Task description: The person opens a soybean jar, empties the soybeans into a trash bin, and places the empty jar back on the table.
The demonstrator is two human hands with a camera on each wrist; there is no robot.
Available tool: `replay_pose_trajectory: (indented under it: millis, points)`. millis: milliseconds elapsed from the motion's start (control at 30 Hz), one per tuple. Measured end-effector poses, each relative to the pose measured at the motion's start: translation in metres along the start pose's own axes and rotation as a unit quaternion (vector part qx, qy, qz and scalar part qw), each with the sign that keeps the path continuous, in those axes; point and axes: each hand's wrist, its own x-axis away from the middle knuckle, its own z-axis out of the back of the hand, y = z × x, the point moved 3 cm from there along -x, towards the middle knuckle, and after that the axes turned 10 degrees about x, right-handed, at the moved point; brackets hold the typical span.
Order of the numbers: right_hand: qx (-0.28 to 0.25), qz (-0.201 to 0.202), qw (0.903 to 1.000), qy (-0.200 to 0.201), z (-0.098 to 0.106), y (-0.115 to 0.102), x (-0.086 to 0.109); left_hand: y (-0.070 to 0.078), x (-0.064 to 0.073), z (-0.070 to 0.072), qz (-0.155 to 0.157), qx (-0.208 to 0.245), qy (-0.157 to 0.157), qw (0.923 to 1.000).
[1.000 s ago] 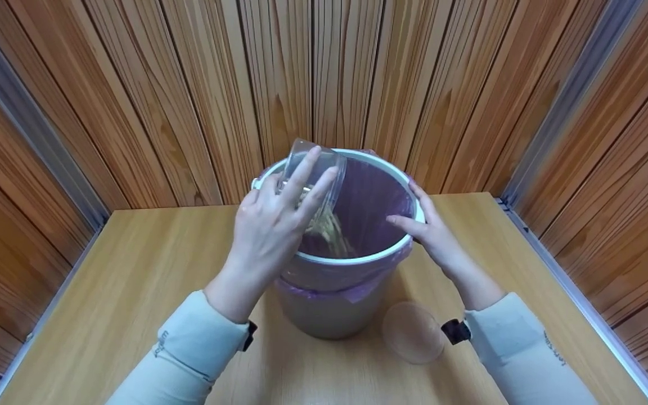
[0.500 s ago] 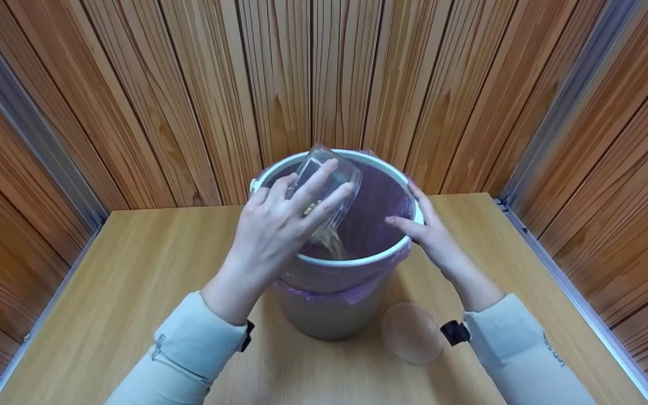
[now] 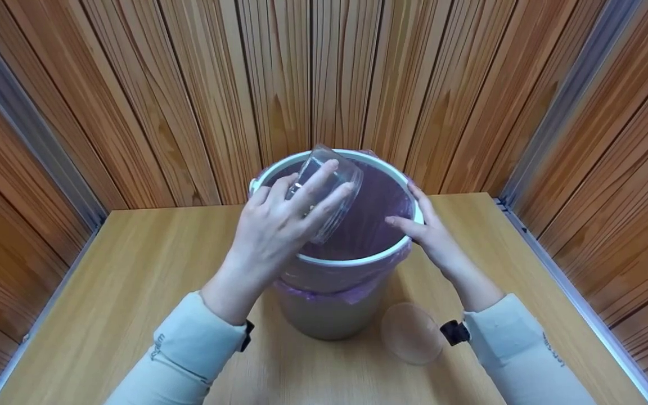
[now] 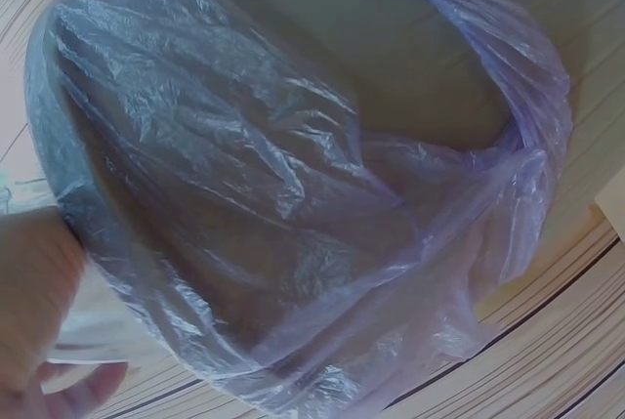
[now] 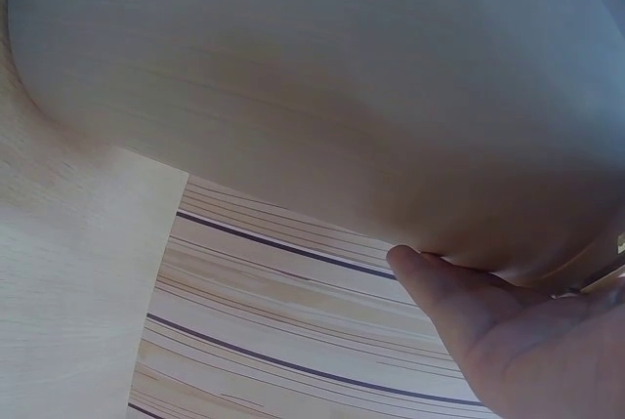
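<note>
Left hand [image 3: 270, 230] grips tilted cup [image 3: 331, 184], partly hiding it, over bin [image 3: 329, 320]; right hand [image 3: 435, 229] pinches rim [image 3: 358, 261]; disc [image 3: 412, 333] lies nearby on table [image 3: 149, 259].

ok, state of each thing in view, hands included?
Bin: upright, open-topped.
Purple liner: spread inside, folded out over the bin's top.
Clear container: tilted, mouth down into the bin; contents hard to make out.
Clear disc: lying flat on the table, apart from the container.
Left hand: gripping the container.
Right hand: gripping the bin's edge.
</note>
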Motion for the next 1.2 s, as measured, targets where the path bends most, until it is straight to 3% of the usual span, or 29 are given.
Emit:
replay_pose_trajectory:
  millis: [267,433,633,833,1033,1200]
  points:
    - [-0.004,0.019,0.9998,-0.002,0.0012,-0.0007,0.0005,-0.0053,-0.0002,0.0004,0.061,-0.028,0.052,0.9964]
    - [0.000,0.009,1.0000,0.000,0.0006,-0.0014,-0.0003,-0.0006,-0.0043,-0.0002,0.030,-0.028,0.045,0.9981]
    - [0.003,-0.003,1.0000,0.004,-0.0005,-0.0021,-0.0014,-0.0022,-0.0032,0.0021,0.030,-0.021,0.038,0.9986]
    - [0.007,-0.008,0.9999,0.007,0.0006,-0.0022,-0.0009,-0.0002,-0.0024,0.0013,-0.005,-0.007,0.025,0.9997]
    - [-0.001,0.005,1.0000,0.002,-0.0006,-0.0006,-0.0010,0.0001,-0.0024,-0.0001,0.005,-0.013,0.026,0.9996]
    - [-0.003,0.006,1.0000,0.002,-0.0004,0.0015,0.0000,0.0043,-0.0034,-0.0019,0.002,-0.012,0.007,0.9999]
